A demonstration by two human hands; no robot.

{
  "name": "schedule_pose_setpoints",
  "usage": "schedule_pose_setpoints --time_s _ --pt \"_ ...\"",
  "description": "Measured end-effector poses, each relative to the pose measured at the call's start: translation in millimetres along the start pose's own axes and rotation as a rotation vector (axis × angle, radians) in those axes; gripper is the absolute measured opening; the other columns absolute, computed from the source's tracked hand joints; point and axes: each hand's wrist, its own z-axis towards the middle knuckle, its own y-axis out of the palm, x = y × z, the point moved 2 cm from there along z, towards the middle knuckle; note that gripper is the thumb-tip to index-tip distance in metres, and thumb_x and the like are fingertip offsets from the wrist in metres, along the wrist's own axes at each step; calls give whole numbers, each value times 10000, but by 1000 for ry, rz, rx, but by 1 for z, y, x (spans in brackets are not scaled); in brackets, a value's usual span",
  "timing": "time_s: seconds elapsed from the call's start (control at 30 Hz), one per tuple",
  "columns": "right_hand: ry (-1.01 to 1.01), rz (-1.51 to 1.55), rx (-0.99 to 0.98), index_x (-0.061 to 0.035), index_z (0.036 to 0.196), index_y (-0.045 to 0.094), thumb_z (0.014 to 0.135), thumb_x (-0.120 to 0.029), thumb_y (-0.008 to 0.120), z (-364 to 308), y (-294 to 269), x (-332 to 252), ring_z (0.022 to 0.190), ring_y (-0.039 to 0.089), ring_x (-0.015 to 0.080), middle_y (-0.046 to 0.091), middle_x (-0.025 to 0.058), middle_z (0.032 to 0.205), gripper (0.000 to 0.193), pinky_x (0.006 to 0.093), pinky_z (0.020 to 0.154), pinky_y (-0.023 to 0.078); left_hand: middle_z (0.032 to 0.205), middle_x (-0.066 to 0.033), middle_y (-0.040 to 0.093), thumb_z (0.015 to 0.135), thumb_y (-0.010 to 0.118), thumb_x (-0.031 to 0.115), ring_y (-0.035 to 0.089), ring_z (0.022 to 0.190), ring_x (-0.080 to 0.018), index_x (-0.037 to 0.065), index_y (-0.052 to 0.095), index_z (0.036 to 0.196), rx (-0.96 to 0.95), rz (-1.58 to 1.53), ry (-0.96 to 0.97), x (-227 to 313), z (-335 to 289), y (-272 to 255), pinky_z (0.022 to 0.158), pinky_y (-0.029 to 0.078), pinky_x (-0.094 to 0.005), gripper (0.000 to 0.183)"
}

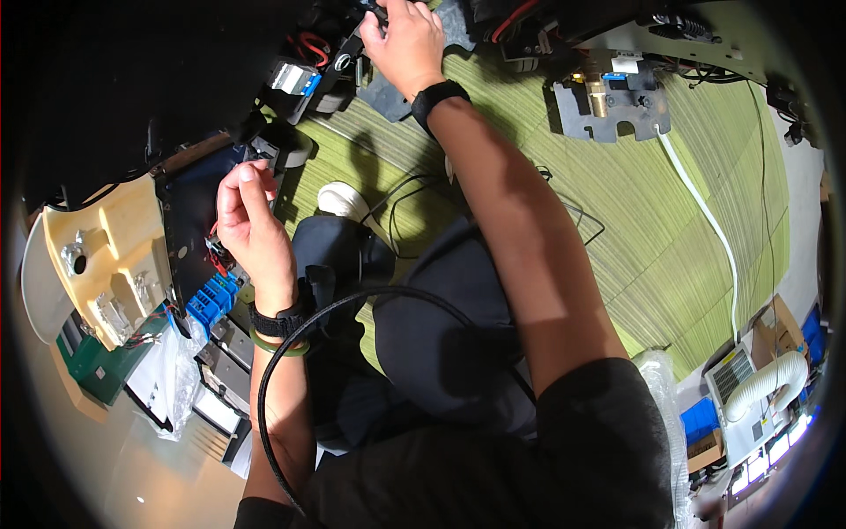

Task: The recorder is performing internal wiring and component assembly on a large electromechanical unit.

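Observation:
My right hand point(410, 44) reaches up to the top edge of the view, its fingers bent against a dark part of a black machine frame point(348, 53). What those fingertips grip, if anything, is too dark to make out. Lower and to the left, my left hand point(251, 216) is curled with thumb and fingers drawn together, beside a black bracket-like part point(282, 145). Anything pinched in it is hidden. Between the hands, a silver and blue block point(295, 81) sits on the frame, close to red wires point(310, 46).
A black cable point(264, 388) loops across my left forearm and lap. Thin cords lie on the green carpet point(696, 212). A grey metal plate with a brass fitting point(599, 99) and white hose point(709, 216) is at right. Left stands a cream moulded panel point(115, 256) near a blue part point(211, 300).

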Motion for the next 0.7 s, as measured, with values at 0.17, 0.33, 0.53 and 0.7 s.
schedule_pose_setpoints --time_s 0.17,0.33,0.53,0.7 --pt "-52 -69 -31 -75 904 576 817 -214 563 9 12 2 815 537 284 592 101 798 165 402 724 404 778 -1 573 936 521 217 455 695 -61 26 621 929 -3 1 -4 2 1 2 632 351 -206 216" --pt "-74 -48 -58 -74 925 579 821 -217 558 10 22 1 825 540 279 600 102 817 178 400 742 400 776 -1 569 937 519 212 453 695 -61 26 620 928 6 9 -1 3 3 -3 636 349 -207 212" --pt "-15 -185 -90 -64 813 574 790 -242 577 6 43 6 803 577 266 621 92 775 179 395 748 419 784 -2 568 939 516 206 454 697 -63 24 617 933 2 9 -4 3 3 -2 640 351 -209 209" --pt "16 -214 -115 -57 809 574 790 -248 586 3 49 8 814 580 264 625 95 780 193 396 758 431 787 -6 566 938 517 203 456 699 -67 21 615 942 4 8 19 5 5 -5 644 358 -214 206"
